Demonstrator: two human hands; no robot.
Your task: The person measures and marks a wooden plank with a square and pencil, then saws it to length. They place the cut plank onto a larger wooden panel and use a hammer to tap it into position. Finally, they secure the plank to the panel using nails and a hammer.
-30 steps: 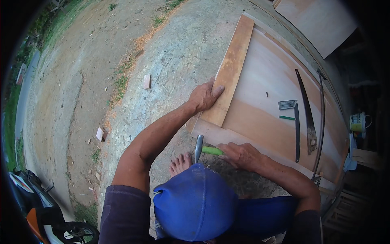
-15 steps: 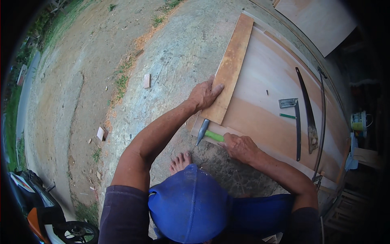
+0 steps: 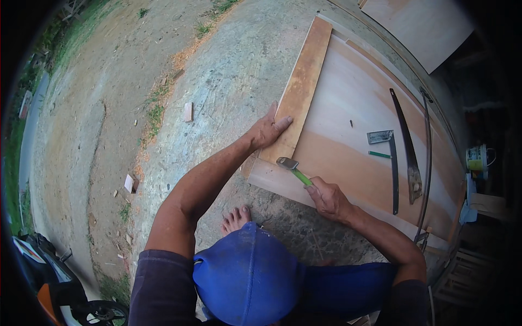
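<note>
One left hand (image 3: 268, 130) clasps the edge of a brown board (image 3: 302, 87), thumb on top, along a plywood panel (image 3: 348, 98); the right hand (image 3: 330, 201) wraps a green-handled hammer (image 3: 298, 173), its head at the board's near end. At right, a bucket (image 3: 477, 161) bears a label too small to read.

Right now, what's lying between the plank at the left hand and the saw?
In the head view, a small dark piece, a square and a green stick lie between the plank and the saw, on the panel.
</note>
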